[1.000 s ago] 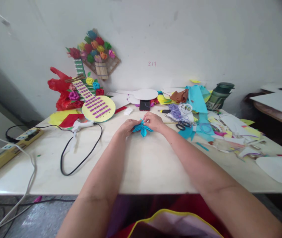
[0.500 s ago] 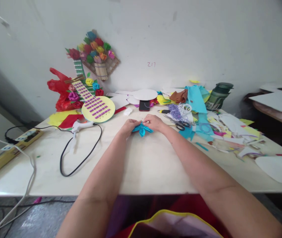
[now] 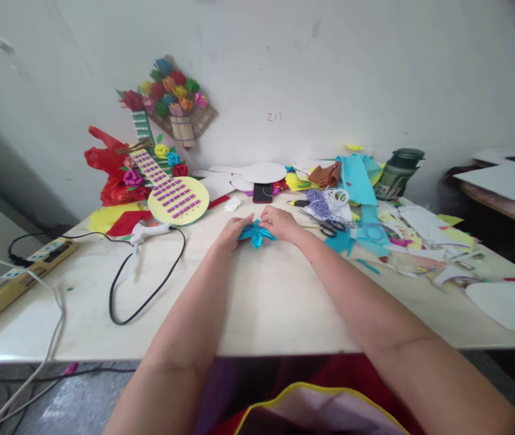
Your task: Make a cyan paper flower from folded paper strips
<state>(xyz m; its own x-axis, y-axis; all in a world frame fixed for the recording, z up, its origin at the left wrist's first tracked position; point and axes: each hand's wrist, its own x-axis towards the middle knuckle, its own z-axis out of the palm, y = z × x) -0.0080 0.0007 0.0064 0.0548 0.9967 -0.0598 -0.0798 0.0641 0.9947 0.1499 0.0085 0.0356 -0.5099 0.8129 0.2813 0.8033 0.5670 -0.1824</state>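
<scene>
A bright blue paper flower [image 3: 256,235] with pointed petals is held just above the table, between both hands. My left hand [image 3: 234,231] grips its left side, the fingers closed around the petals. My right hand [image 3: 279,222] pinches at its upper right with bent fingers. The hands hide part of the flower's far side. Beyond them lie a phone [image 3: 262,193] and a small white scrap [image 3: 232,203]. To the right of my right hand are black-handled scissors [image 3: 332,228].
A white glue gun [image 3: 151,231] with a looped black cord lies on the left, near a yellow power strip [image 3: 31,266]. Behind it leans a yellow paper guitar [image 3: 179,201]. White and purple cord [image 3: 327,203], paper scraps and a green bottle [image 3: 397,173] stand on the right.
Both hands have shifted slightly, still holding the blue paper flower. Its petals look more spread and tilted toward me. The view has moved a little.
</scene>
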